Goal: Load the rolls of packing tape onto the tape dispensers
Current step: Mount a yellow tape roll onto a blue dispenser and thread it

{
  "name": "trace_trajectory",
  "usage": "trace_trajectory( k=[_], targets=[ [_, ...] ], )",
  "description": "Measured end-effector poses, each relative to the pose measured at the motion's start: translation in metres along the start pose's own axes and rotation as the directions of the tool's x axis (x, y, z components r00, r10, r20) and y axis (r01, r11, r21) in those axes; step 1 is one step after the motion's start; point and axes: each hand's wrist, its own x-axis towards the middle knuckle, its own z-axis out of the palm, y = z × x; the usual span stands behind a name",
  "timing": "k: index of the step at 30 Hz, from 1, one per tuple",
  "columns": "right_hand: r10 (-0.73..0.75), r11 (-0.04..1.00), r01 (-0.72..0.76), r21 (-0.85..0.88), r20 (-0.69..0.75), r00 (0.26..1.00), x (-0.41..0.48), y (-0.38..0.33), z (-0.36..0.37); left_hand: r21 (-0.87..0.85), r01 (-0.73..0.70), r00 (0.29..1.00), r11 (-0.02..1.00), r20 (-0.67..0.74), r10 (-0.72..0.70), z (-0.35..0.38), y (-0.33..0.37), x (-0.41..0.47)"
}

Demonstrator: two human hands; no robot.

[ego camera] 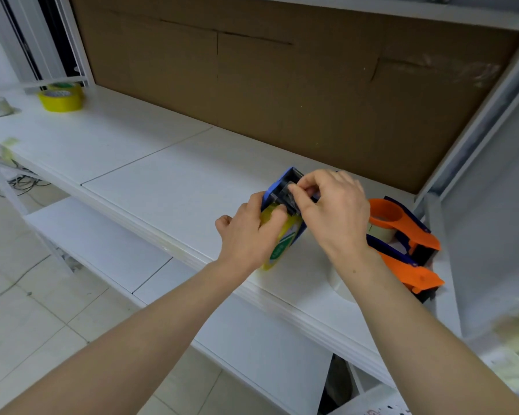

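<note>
Both forearms reach in from the bottom edge and meet over the near right part of the white worktop. The left hand comes in from the left, back of the hand up. Its fingers are curled round the yellow roll and its thumb lies on the roll's top edge, so it grips the roll. The roll sits in the blue dispenser, which is tilted with its head pointing up and away and its low end at the worktop.

The right hand arches over from the right with the wrist bent. Its thumb and forefinger are drawn together in a pinch at the dispenser's head, and the other fingers are curled behind. Whether a tape end lies between the fingertips cannot be told.

Just to the right, two orange dispensers lie by the frame post, partly behind the right wrist. A clear roll lies flat under the right forearm. Well apart, at the far left end, stand stacked yellow rolls. Cardboard backs the worktop.
</note>
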Motion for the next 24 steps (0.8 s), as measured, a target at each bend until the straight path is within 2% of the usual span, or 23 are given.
trace_trajectory(
  k=[4,9,15,20,24],
  targets=[
    [0.023,0.997,-0.027,0.072,0.053,0.998,0.004,0.000,-0.001,0.288,-0.060,0.996,0.956,-0.052,0.078,-0.001,-0.004,0.002],
    [-0.006,0.999,0.001,0.045,0.107,0.994,0.009,-0.001,-0.003,0.442,-0.078,0.994,0.894,-0.037,0.105,-0.003,-0.001,0.007],
    [0.021,0.998,-0.031,0.062,0.161,0.987,0.020,-0.002,-0.007,0.465,-0.080,0.996,0.882,0.016,0.082,-0.001,0.001,0.014],
    [0.159,0.968,-0.197,0.153,0.231,0.960,0.025,0.004,-0.008,0.496,-0.100,0.993,0.862,0.002,0.115,-0.002,0.000,0.017],
    [0.163,0.965,-0.208,0.163,0.252,0.954,0.027,0.003,-0.006,0.513,-0.042,0.999,0.857,0.003,0.047,-0.003,0.008,0.019]
  ],
)
